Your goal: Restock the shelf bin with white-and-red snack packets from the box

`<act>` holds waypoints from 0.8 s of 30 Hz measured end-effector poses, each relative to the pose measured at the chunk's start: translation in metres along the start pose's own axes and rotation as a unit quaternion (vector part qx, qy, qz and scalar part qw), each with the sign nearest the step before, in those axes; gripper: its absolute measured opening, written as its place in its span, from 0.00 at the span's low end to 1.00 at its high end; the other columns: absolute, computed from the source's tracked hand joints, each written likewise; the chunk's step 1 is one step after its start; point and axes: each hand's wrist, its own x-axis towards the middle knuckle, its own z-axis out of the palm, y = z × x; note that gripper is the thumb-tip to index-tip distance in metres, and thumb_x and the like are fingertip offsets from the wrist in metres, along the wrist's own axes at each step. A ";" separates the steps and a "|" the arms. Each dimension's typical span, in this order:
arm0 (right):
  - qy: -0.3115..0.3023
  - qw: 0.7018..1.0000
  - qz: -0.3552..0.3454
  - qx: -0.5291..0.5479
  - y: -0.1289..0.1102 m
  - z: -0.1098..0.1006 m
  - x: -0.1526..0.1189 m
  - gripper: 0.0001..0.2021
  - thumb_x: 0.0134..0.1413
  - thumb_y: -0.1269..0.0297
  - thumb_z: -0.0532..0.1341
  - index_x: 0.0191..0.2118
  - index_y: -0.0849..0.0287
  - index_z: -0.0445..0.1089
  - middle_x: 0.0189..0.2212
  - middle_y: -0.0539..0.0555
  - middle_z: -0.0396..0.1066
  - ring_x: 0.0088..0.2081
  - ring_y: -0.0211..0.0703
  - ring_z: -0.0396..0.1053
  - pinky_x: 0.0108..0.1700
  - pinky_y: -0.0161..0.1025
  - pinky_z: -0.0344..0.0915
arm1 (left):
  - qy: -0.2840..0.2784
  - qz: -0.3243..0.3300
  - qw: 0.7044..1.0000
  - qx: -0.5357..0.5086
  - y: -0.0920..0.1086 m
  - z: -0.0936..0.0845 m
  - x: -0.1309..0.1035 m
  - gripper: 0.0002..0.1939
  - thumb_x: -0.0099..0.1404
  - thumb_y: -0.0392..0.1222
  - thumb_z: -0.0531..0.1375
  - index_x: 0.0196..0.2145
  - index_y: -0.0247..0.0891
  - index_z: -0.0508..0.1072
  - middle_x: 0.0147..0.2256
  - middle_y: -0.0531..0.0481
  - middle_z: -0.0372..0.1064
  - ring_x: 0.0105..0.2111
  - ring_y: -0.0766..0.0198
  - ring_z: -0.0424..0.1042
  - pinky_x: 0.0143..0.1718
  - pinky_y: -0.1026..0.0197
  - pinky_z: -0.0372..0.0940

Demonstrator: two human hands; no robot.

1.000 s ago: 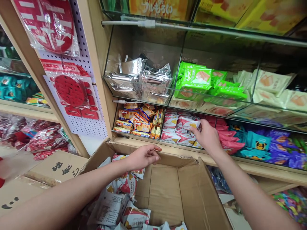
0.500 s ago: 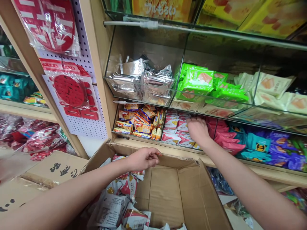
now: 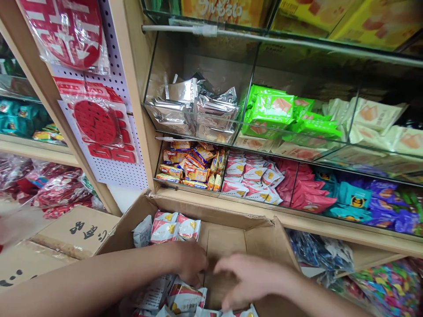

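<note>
An open cardboard box [image 3: 211,209] stands below the shelf, with white and red snack packets [image 3: 165,226] along its left side and near edge. Over those packets is my left hand [image 3: 190,263], fingers curled downward; whatever they touch is hidden. To its right my right hand [image 3: 246,279], blurred, hangs inside the box above the packets, fingers spread and holding nothing. Matching white and red packets [image 3: 254,171] fill a compartment of the lowest shelf row, between orange packets [image 3: 194,165] and pink packets [image 3: 312,189].
Clear panels divide the shelf above, which holds silver packets [image 3: 185,105] and green packets [image 3: 271,108]. Red decorations [image 3: 95,121] hang at the left over a closed carton [image 3: 79,231]. Bagged colourful items [image 3: 390,281] lie at the lower right.
My right hand has come down from the shelf compartment into the box, uncovering packets there. My left hand has moved lower and back over the packets in the box.
</note>
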 end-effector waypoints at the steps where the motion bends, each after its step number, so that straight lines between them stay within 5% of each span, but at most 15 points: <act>1: -0.065 0.998 -0.015 0.013 -0.002 0.015 0.001 0.24 0.36 0.58 0.64 0.45 0.56 0.68 0.37 0.54 0.71 0.35 0.44 0.68 0.30 0.33 0.60 | -0.016 0.007 1.000 0.019 0.002 0.002 0.001 0.06 0.45 0.40 0.61 0.24 0.38 0.74 0.23 0.45 0.72 0.26 0.54 0.69 0.33 0.55 0.59; 3: -0.134 0.990 -0.037 0.021 -0.002 0.037 0.004 0.23 0.37 0.63 0.63 0.45 0.56 0.68 0.37 0.53 0.71 0.35 0.43 0.68 0.31 0.32 0.59 | -0.059 0.024 0.997 0.051 0.004 0.002 0.002 0.06 0.48 0.39 0.59 0.26 0.40 0.75 0.23 0.46 0.72 0.26 0.55 0.69 0.33 0.56 0.59; 6: -0.128 0.991 -0.036 0.020 0.002 0.046 0.004 0.20 0.39 0.67 0.60 0.44 0.54 0.69 0.37 0.51 0.71 0.36 0.42 0.68 0.33 0.32 0.59 | -0.061 0.020 0.998 0.015 0.004 -0.006 0.001 0.11 0.48 0.40 0.59 0.31 0.38 0.75 0.27 0.44 0.73 0.27 0.54 0.69 0.28 0.58 0.59; 11: -0.046 0.998 0.036 0.034 0.010 0.019 -0.008 0.19 0.37 0.64 0.62 0.42 0.52 0.69 0.35 0.51 0.69 0.37 0.43 0.66 0.34 0.34 0.59 | -0.028 -0.009 0.986 -0.162 -0.002 -0.039 -0.006 0.20 0.55 0.46 0.56 0.45 0.37 0.69 0.37 0.43 0.72 0.33 0.58 0.70 0.29 0.63 0.60; 15: 0.059 0.985 0.060 0.154 0.025 -0.008 -0.016 0.11 0.42 0.66 0.60 0.37 0.56 0.69 0.30 0.50 0.69 0.31 0.40 0.65 0.31 0.33 0.59 | 0.000 -0.005 0.958 -0.287 -0.005 -0.060 -0.010 0.23 0.57 0.52 0.54 0.47 0.37 0.66 0.41 0.46 0.69 0.40 0.60 0.67 0.38 0.64 0.60; 19: 0.180 0.916 0.032 0.358 0.036 -0.022 -0.013 0.16 0.44 0.66 0.60 0.42 0.59 0.62 0.32 0.51 0.70 0.32 0.39 0.67 0.33 0.35 0.62 | 0.038 0.002 0.896 -0.442 0.001 -0.058 -0.005 0.25 0.52 0.52 0.60 0.44 0.36 0.66 0.37 0.48 0.69 0.35 0.65 0.68 0.36 0.64 0.62; 24: 0.306 0.832 0.022 0.462 0.030 -0.024 -0.001 0.15 0.43 0.59 0.62 0.38 0.59 0.63 0.27 0.49 0.70 0.27 0.36 0.66 0.31 0.34 0.61 | 0.141 -0.007 0.807 -0.573 0.010 -0.054 0.003 0.23 0.46 0.53 0.63 0.34 0.32 0.69 0.27 0.52 0.68 0.25 0.70 0.66 0.30 0.65 0.63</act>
